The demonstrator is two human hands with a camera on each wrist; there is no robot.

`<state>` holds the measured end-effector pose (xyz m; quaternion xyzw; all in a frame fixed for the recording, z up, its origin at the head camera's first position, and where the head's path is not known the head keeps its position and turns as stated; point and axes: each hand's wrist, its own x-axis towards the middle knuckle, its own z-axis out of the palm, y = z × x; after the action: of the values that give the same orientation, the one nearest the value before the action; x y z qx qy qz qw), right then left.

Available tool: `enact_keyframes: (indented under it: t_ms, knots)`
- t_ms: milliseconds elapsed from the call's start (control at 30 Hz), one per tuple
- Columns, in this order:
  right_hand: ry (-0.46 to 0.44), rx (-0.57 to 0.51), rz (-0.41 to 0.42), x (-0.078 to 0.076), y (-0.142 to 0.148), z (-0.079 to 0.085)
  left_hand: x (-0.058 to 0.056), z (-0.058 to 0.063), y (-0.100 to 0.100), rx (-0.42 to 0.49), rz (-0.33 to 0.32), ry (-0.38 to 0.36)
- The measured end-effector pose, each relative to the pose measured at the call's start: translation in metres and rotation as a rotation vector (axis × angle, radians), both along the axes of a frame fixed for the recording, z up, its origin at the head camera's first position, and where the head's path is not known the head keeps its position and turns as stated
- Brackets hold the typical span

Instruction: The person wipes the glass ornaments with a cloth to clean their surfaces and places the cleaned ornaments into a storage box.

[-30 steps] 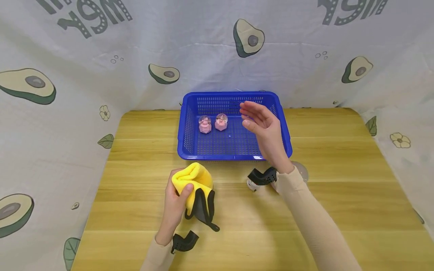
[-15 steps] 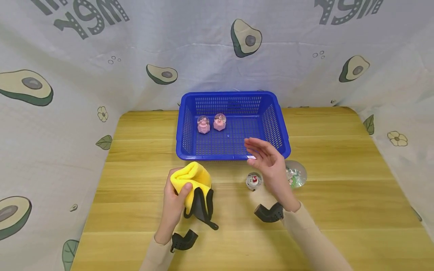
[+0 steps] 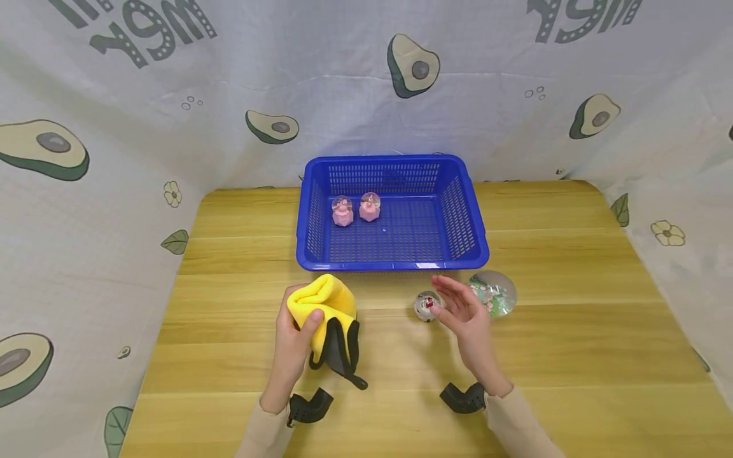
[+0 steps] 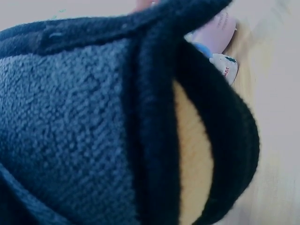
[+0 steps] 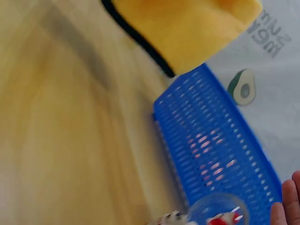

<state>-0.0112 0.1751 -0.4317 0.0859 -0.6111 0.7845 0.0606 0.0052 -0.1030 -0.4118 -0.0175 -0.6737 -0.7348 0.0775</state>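
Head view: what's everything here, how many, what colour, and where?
Basket: one, blue, far middle
Pink globes: two, clear-topped, basket's left half
Small globe: one, clear, red inside, nearer than basket
Large globe: one, clear, green-pink inside, right of small globe
Cloth: one, yellow and grey, front left
Table: one, light wood, beneath
Sheet: one, whitish, avocado-printed, behind
Sleeves: two, beige, bottom edge
Wrist pieces: two, black, beside sleeves
Left hand: one, bare, gripping cloth
Right hand: one, bare, by small globe
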Motion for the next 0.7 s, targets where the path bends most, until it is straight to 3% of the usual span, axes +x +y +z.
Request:
enact_keyframes:
  t_ms: [367, 700]
  knots:
    - [-0.015, 0.059, -0.094, 0.007, -0.001, -0.032, 0.001, 0.0, 0.001, 0.014, -0.01, 0.0]
    - [-0.142, 0.093, -0.138, 0.007, 0.0, -0.052, 0.001, -0.002, 0.0, 0.03, -0.017, 0.016]
